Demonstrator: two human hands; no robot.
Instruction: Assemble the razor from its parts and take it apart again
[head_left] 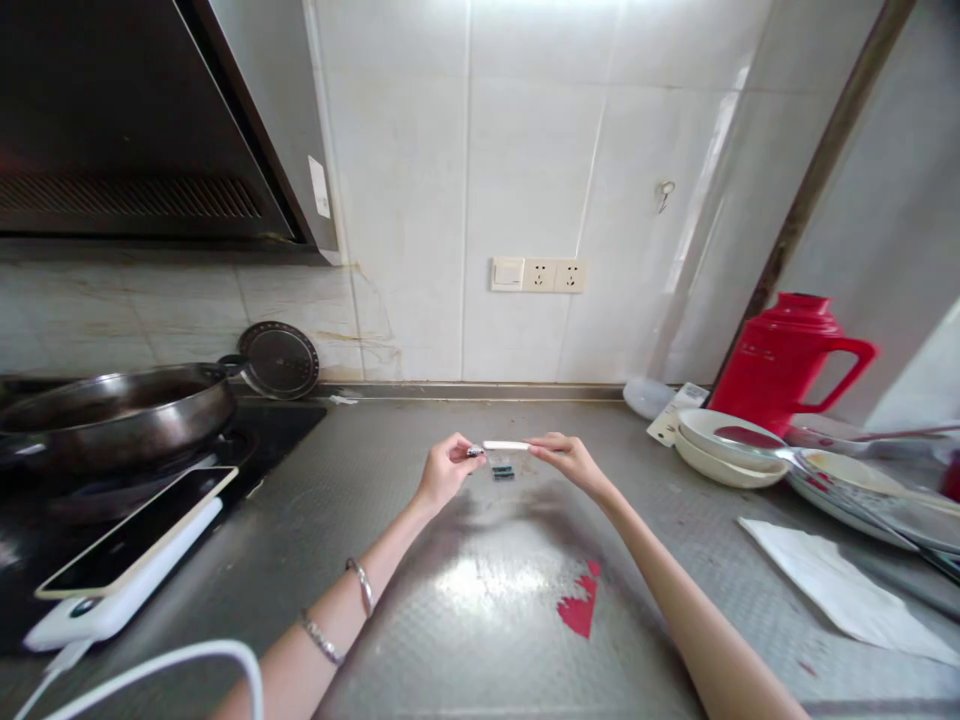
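Note:
Above the middle of the metal counter [420, 640], both hands are raised close together. My right hand [564, 460] pinches one end of a slim white stick [506, 446], which lies nearly level and points left. In the fingertips of my left hand [448, 467] is a small black-and-white patterned piece [475, 451]. It sits close to the stick's left end; whether they touch, I cannot tell. Just below the stick shows a small clear item with dark green bands [502, 471], too small to name. Nearer to me lies a torn red scrap [579, 603].
On the left are a steel pan [120, 415] on the black stove and a phone [139, 535] on a white power bank with a cable [187, 652]. At right stand a red thermos jug [787, 355], stacked bowls [724, 462], plates and a white paper napkin [832, 580].

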